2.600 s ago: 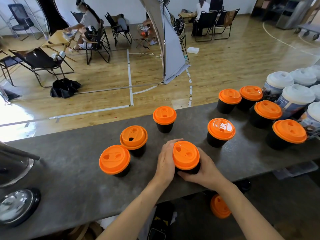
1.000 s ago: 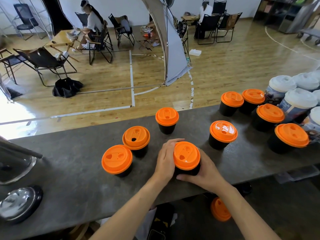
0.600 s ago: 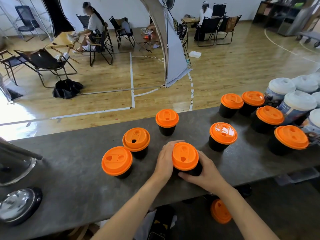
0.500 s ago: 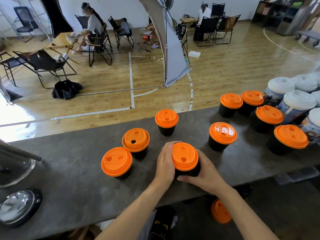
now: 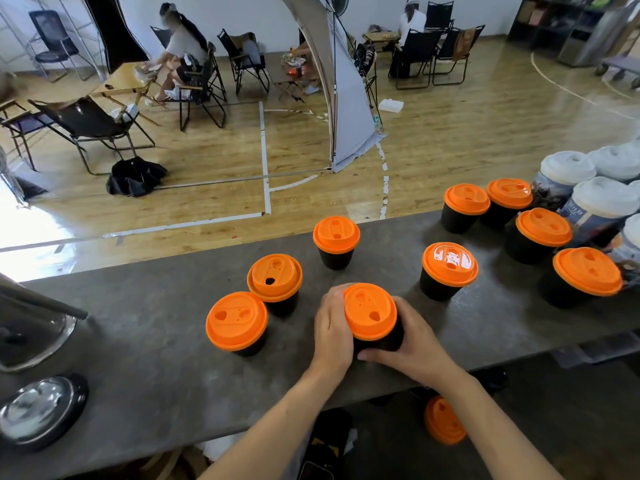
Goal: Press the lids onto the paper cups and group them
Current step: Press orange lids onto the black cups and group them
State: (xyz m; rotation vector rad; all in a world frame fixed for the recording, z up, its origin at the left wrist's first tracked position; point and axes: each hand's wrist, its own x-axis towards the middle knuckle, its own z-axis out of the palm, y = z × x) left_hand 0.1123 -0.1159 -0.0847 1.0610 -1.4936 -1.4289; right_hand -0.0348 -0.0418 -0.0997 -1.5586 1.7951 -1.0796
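While both hands, left hand point(image 5: 331, 329) and right hand point(image 5: 412, 344), wrap the cup point(image 5: 381, 337), thumbs should press the lid point(image 5: 370, 310) rim evenly above the fingers.

Bright daylight, left floor point(image 5: 31, 233) glare, fisheye.

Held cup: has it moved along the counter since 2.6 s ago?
No. The held cup keeps its spot near the counter edge, right of the left cup; it has only turned slightly.

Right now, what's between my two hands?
A black paper cup with an orange lid, held by the left hand and right hand, per the head view.
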